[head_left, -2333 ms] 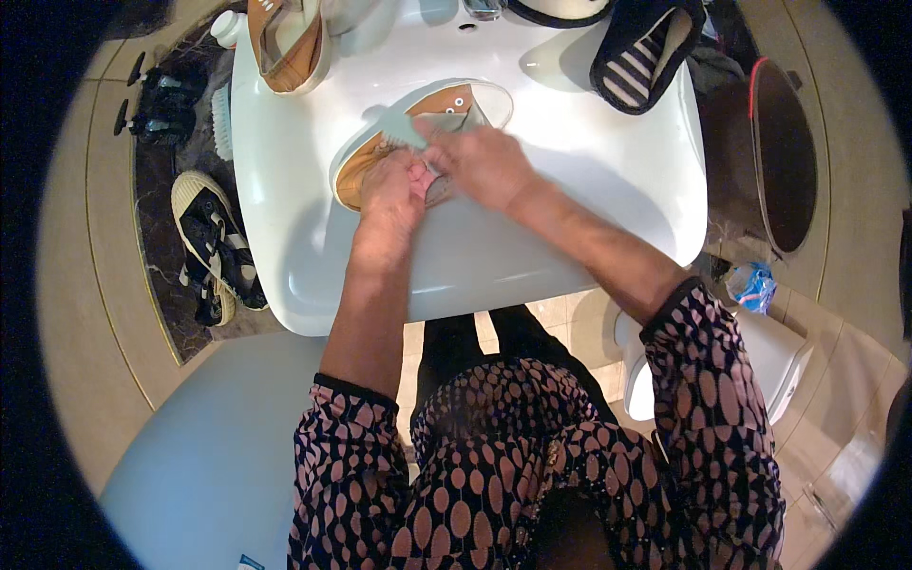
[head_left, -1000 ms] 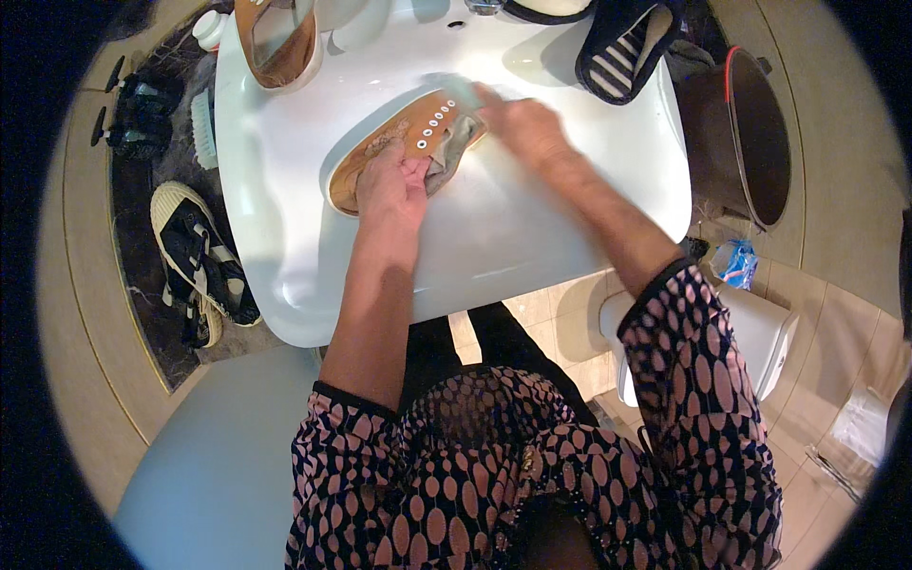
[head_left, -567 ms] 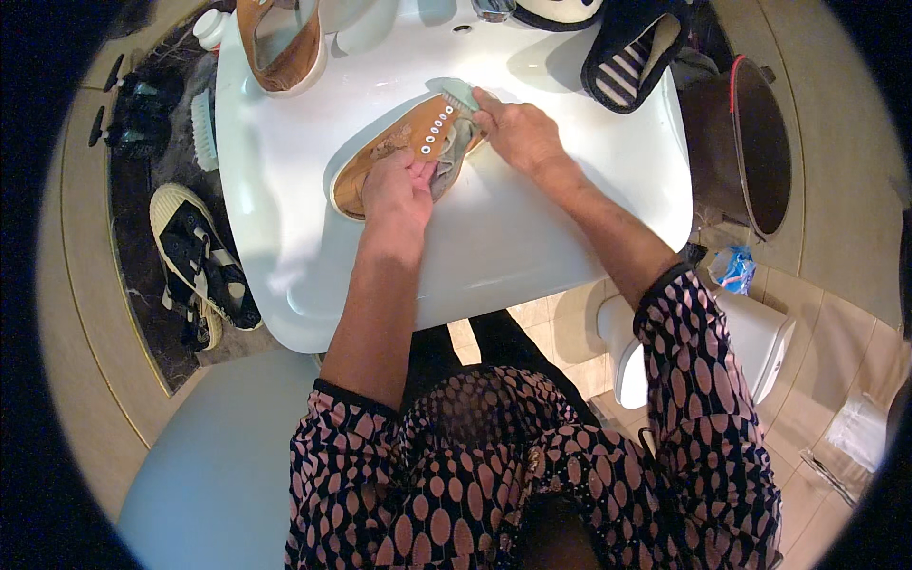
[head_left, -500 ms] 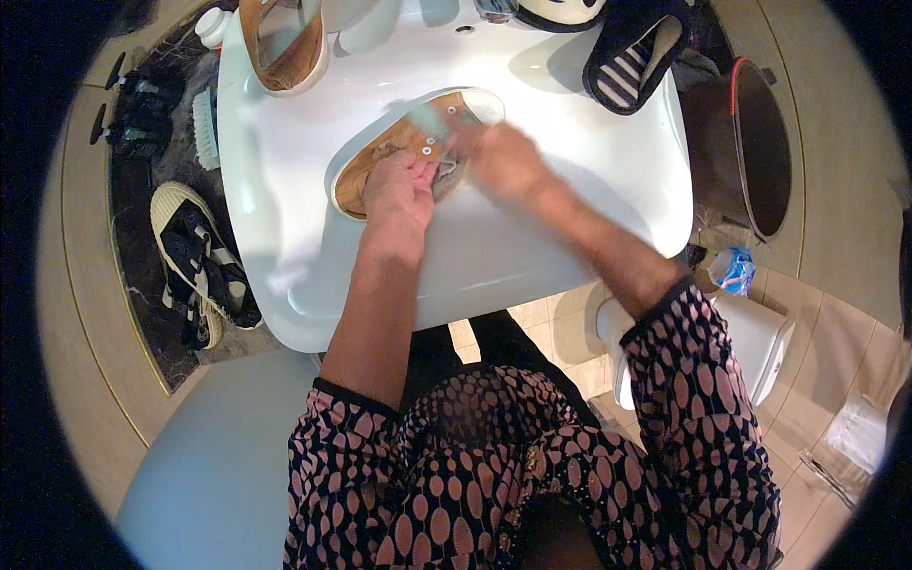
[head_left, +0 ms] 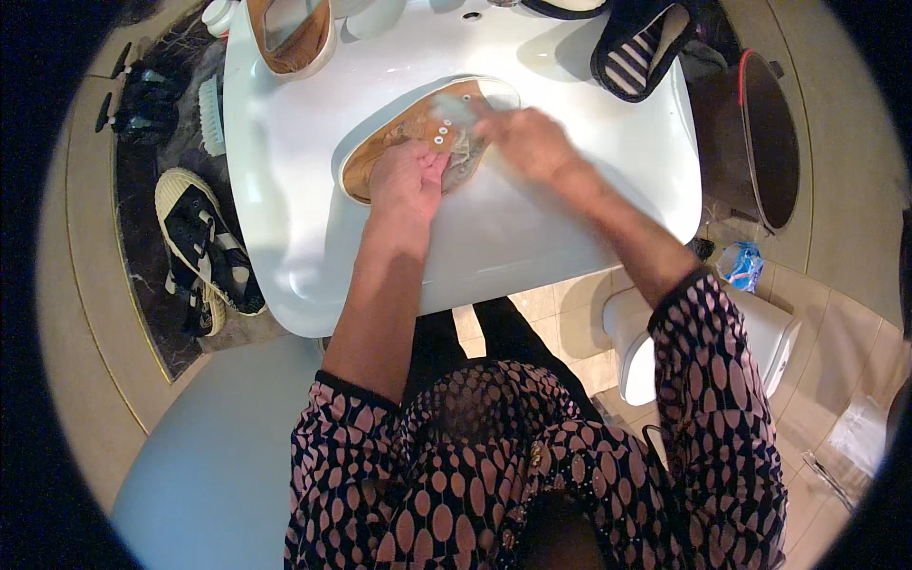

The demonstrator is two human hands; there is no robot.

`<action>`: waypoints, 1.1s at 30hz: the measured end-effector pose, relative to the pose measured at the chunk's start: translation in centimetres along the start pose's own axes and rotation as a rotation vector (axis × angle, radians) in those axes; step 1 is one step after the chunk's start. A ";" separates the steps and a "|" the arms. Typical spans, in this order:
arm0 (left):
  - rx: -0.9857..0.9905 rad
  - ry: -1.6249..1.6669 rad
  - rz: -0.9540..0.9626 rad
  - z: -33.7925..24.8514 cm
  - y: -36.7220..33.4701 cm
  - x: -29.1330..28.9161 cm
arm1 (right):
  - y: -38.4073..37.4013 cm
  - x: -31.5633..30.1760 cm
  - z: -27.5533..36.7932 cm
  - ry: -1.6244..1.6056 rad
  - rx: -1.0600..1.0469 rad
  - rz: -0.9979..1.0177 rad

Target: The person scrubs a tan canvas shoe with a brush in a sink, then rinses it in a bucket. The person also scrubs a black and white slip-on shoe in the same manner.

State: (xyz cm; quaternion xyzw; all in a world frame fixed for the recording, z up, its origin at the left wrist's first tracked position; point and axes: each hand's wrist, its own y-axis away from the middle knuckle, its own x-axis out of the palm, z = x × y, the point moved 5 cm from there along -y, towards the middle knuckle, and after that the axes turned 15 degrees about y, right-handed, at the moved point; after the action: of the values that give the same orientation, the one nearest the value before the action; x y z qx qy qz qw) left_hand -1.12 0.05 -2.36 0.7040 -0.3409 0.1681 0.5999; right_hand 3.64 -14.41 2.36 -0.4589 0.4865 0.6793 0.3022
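Observation:
A tan canvas shoe [head_left: 380,154] with a pale sole and metal eyelets lies tilted on its side in the white sink [head_left: 589,180]. My left hand [head_left: 408,178] is closed on the shoe near its opening, fingers against the grey inner lining and thumb side hidden. My right hand [head_left: 532,142] is closed over the toe end, smeared by motion. From its fingers a pale blue-green brush [head_left: 450,106] reaches onto the tan upper by the eyelets; its bristles are too blurred to make out.
Another tan shoe [head_left: 293,43] stands at the sink's back left, and a black striped slipper [head_left: 635,59] at the back right. On the dark counter are a light blue brush [head_left: 211,116] and black-and-white sneakers [head_left: 204,242]. A bin [head_left: 768,142] stands right, above a toilet [head_left: 632,347].
My right hand and the brush have shifted slightly right along the upper, still blurred. My left hand keeps its hold on the shoe. The whole view has moved a little.

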 end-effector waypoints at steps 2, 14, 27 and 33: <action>0.025 0.019 0.043 -0.5 0.4 1.5 | -0.8 -1.6 -0.9 0.114 0.013 -0.034; 0.189 0.254 -0.063 -1.4 3.7 2.7 | -0.9 -2.9 -0.2 0.185 -0.099 0.003; 0.056 0.268 -0.051 -0.9 3.4 1.4 | -1.3 -2.3 2.3 -0.037 -0.296 -0.067; 0.016 0.294 0.054 -1.6 3.4 2.2 | -1.6 -1.4 2.9 0.082 -0.248 -0.020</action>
State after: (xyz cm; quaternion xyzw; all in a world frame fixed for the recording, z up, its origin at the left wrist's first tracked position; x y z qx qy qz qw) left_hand -1.58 0.77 1.91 0.6670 -0.2667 0.2882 0.6331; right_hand 4.62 -11.11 3.38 -0.5249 0.4061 0.7119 0.2298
